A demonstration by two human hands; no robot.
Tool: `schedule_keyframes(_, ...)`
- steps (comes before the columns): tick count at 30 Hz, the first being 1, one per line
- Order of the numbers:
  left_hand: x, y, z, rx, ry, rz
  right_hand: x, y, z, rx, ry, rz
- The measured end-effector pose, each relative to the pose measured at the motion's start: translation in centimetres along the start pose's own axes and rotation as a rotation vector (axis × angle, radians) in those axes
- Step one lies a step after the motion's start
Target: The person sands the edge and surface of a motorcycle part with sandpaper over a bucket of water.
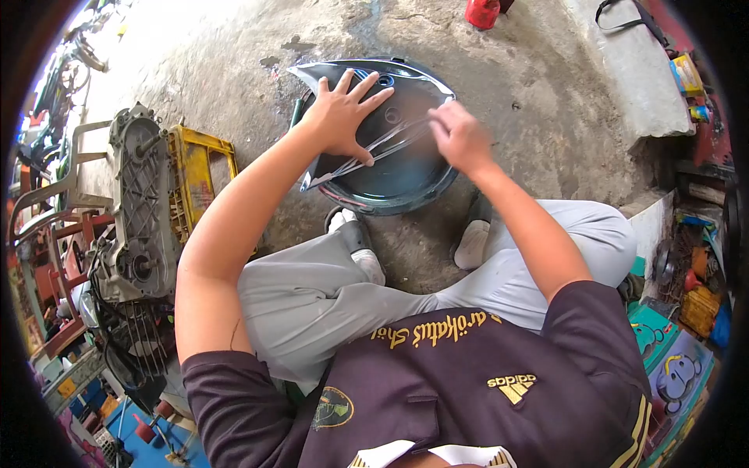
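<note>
A dark, glossy motorcycle body panel [413, 100] with pointed ends and round holes lies across a round black basin [390, 204] on the floor. My left hand [341, 117] rests on the panel's left part, fingers spread wide and flat. At the panel's right end is my right hand [462, 139], slightly blurred, with its fingers curled in against the surface. Whatever those fingers hold, if anything, is hidden. The panel's lower part looks smeared. A dark green rod-like thing [296, 113] shows beside the basin's left rim.
On the left stand a metal engine casing [140, 203] and a yellow plastic crate [199, 168]. A red container [482, 12] sits on the concrete floor at the top. Boxes [675, 374] and cluttered parts line the right side. My feet are close to the basin's near side.
</note>
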State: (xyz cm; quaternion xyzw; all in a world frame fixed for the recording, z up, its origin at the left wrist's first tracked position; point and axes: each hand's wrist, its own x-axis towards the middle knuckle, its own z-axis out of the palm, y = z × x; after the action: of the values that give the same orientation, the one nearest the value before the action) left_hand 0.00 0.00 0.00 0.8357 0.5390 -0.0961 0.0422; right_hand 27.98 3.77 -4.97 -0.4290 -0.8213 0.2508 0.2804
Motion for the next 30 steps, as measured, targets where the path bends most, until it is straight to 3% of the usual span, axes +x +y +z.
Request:
schedule_keyframes(2,-0.3,0.0,0.0,0.008,-0.015,-0.006,-0.8,-1.0,0.8,0.031,-0.045,-0.219)
schedule_keyframes(10,0.2,0.3,0.2,-0.005,0.012,0.002,-0.3,2.0,-0.1,-0.083,0.032,-0.066)
schedule_keyframes(13,0.3,0.5,-0.2,0.002,-0.017,-0.008,-1.3,0.0,0.9,0.003,-0.042,-0.286)
schedule_keyframes(17,0.1,0.3,-0.3,0.000,-0.001,-0.004,0.0,1.5,0.3,0.002,-0.032,-0.198)
schedule_keyframes(19,0.0,0.4,-0.1,0.002,0.003,-0.006,0.8,2.8,-0.4,-0.001,0.094,-0.129)
schedule_keyframes(24,0.4,0.3,-0.4,0.011,-0.022,-0.004,-1.2,0.1,0.8,-0.006,-0.053,-0.249)
schedule_keyframes(30,0.1,0.3,-0.2,0.014,-0.004,-0.005,0.1,3.1,-0.1,-0.088,0.020,-0.142)
